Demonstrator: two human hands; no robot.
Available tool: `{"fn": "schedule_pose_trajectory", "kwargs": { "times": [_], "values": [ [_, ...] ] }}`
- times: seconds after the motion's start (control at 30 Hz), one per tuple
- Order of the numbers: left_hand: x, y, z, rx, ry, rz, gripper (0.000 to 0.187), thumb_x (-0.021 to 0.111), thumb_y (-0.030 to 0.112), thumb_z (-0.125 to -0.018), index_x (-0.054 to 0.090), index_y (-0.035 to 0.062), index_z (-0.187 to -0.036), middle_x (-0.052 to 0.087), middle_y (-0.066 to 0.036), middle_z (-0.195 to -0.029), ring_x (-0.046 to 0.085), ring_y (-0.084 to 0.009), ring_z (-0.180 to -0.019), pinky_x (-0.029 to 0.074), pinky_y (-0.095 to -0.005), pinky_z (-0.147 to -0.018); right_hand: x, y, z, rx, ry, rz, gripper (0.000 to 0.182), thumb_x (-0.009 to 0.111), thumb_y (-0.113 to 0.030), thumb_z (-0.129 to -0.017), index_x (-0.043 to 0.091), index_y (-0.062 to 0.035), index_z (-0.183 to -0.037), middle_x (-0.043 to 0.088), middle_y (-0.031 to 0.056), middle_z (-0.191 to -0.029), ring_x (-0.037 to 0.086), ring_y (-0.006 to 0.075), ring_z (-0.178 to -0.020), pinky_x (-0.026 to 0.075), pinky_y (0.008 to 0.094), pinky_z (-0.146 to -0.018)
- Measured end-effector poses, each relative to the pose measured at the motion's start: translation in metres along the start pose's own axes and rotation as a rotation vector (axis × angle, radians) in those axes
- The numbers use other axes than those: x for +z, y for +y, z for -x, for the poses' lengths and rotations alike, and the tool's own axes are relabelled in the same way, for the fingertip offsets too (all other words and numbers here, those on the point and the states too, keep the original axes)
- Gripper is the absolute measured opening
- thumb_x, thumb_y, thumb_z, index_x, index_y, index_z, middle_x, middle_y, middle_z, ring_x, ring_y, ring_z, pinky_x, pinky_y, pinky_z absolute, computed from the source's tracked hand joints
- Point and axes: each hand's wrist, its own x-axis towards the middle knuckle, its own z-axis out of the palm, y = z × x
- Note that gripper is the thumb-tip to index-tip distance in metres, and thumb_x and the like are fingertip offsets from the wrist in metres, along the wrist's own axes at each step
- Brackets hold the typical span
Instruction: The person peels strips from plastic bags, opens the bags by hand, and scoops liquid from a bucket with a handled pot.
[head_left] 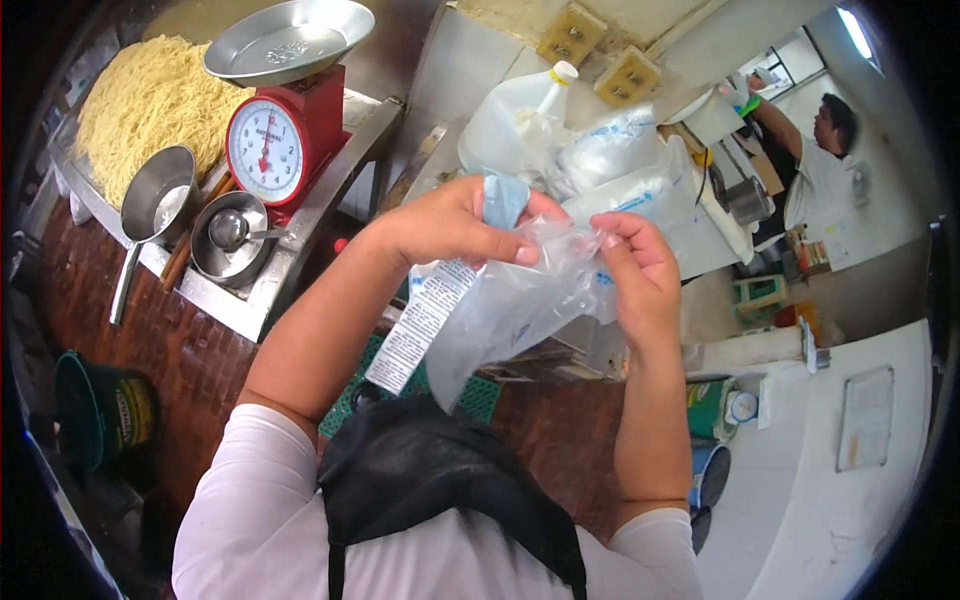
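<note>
Between my two hands a clear plastic bag (pixel 530 305) with faint blue print is stretched out. My left hand (pixel 455 225) is closed on its upper left edge, thumb on top. A pale blue wrap (pixel 505 200) covers part of one finger. From under that hand hangs a white strip printed with small dark text (pixel 422 325). My right hand (pixel 643 270) pinches the bag's upper right edge between thumb and fingertips. Just beyond lie more bundled clear plastic bags (pixel 605 150) and a translucent jug (pixel 510 115) with a yellowish cap.
At left, a red dial scale (pixel 312 135) with a metal pan (pixel 290 45) stands beside heaped yellow noodles (pixel 150 105). A saucepan (pixel 160 195) and a metal bowl (pixel 215 262) holding a ladle sit nearby. A green bucket (pixel 95 410) is on the floor. Another person (pixel 820 150) works at right.
</note>
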Motion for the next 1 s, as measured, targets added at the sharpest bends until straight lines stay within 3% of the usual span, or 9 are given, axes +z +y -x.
{"fn": "schedule_pose_trajectory", "kwargs": {
  "times": [0.1, 0.27, 0.33, 0.5, 0.67, 0.73, 0.77, 0.87, 1.0],
  "values": [
    [-0.003, 0.0, 0.004, -0.148, 0.028, 0.099, 0.034, 0.076, 0.024, -0.077, 0.064, 0.002, -0.1, 0.06, 0.001, -0.074, 0.046, -0.0031, -0.051, 0.036, -0.0205, -0.044, -0.002, 0.01, -0.007, -0.026, 0.123, -0.057, 0.018, 0.054, -0.01, -0.096, 0.06, -0.0003, -0.11, 0.062, 0.0012, -0.089, 0.053, 0.007, -0.079, 0.045, 0.0223, -0.073],
    [-0.02, -0.031, 0.01, -0.043, -0.078, 0.553, 0.027, 0.072, 0.022, -0.08, 0.06, -0.0005, -0.089, 0.058, -0.006, -0.068, 0.04, -0.007, -0.037, 0.038, -0.0243, -0.039, -0.019, 0.011, -0.001, 0.187, 0.197, -0.142, 0.022, 0.057, -0.016, -0.095, 0.06, 0.0, -0.11, 0.062, 0.0028, -0.088, 0.057, 0.0077, -0.079, 0.047, 0.0232, -0.069],
    [-0.012, -0.026, 0.009, 0.038, -0.056, 0.722, 0.024, 0.07, 0.021, -0.081, 0.058, -0.0001, -0.085, 0.057, -0.008, -0.066, 0.04, -0.0066, -0.037, 0.038, -0.0248, -0.037, -0.036, 0.026, 0.017, 0.345, -0.194, -0.29, 0.026, 0.064, -0.017, -0.091, 0.061, -0.0002, -0.111, 0.063, 0.0036, -0.085, 0.06, 0.0107, -0.079, 0.049, 0.0253, -0.071],
    [-0.017, -0.048, 0.002, 0.02, -0.279, 0.968, 0.04, 0.067, 0.02, -0.084, 0.056, -0.0034, -0.114, 0.066, -0.019, -0.083, 0.047, -0.0118, -0.039, 0.04, -0.0247, -0.037, -0.069, 0.009, 0.027, -0.049, -0.939, 0.14, 0.026, 0.079, -0.016, -0.078, 0.069, -0.0021, -0.096, 0.067, 0.0075, -0.087, 0.064, 0.0171, -0.082, 0.05, 0.0305, -0.073],
    [0.014, -0.014, -0.034, -0.178, -0.316, 0.192, 0.04, 0.069, 0.021, -0.083, 0.057, -0.0035, -0.112, 0.067, -0.012, -0.073, 0.052, -0.0118, -0.042, 0.038, -0.0232, -0.038, -0.167, -0.007, 0.019, -0.241, -0.383, -0.217, 0.03, 0.082, -0.012, -0.071, 0.068, -0.0027, -0.096, 0.066, 0.0071, -0.096, 0.063, 0.0174, -0.087, 0.049, 0.0309, -0.075],
    [0.024, -0.003, -0.07, -0.225, -0.356, 0.149, 0.036, 0.069, 0.023, -0.083, 0.06, -0.0019, -0.108, 0.066, -0.01, -0.07, 0.052, -0.011, -0.042, 0.039, -0.0234, -0.039, -0.171, -0.035, -0.02, 0.003, 0.028, -0.019, 0.038, 0.077, -0.015, -0.076, 0.062, -0.0023, -0.108, 0.064, 0.0061, -0.1, 0.062, 0.0159, -0.085, 0.05, 0.0301, -0.072],
    [0.025, -0.015, -0.091, -0.093, -0.19, 0.446, 0.029, 0.066, 0.026, -0.087, 0.061, 0.0022, -0.101, 0.062, -0.006, -0.063, 0.047, -0.0082, -0.04, 0.039, -0.0244, -0.04, -0.18, -0.03, -0.037, 0.064, 0.135, -0.131, 0.037, 0.072, -0.017, -0.079, 0.06, -0.0025, -0.111, 0.064, 0.0055, -0.101, 0.062, 0.0161, -0.085, 0.05, 0.0309, -0.073],
    [0.028, -0.022, -0.161, -0.273, 0.221, 1.096, 0.021, 0.056, 0.028, -0.095, 0.056, 0.0075, -0.089, 0.051, 0.001, -0.055, 0.035, -0.006, -0.035, 0.037, -0.0256, -0.04, -0.213, 0.029, -0.092, 0.252, 0.445, -0.463, 0.038, 0.058, -0.023, -0.089, 0.054, -0.0029, -0.12, 0.062, 0.0036, -0.105, 0.061, 0.0168, -0.086, 0.051, 0.0335, -0.076],
    [0.032, -0.076, -0.154, -0.341, 0.215, 0.861, 0.024, 0.053, 0.029, -0.096, 0.055, 0.0065, -0.088, 0.057, 0.001, -0.064, 0.034, -0.0058, -0.034, 0.037, -0.0242, -0.038, -0.225, 0.103, -0.095, 0.33, 0.338, -0.163, 0.034, 0.058, -0.02, -0.091, 0.055, -0.0051, -0.121, 0.059, 0.0044, -0.115, 0.057, 0.0191, -0.101, 0.047, 0.0327, -0.088]
  ]
}}
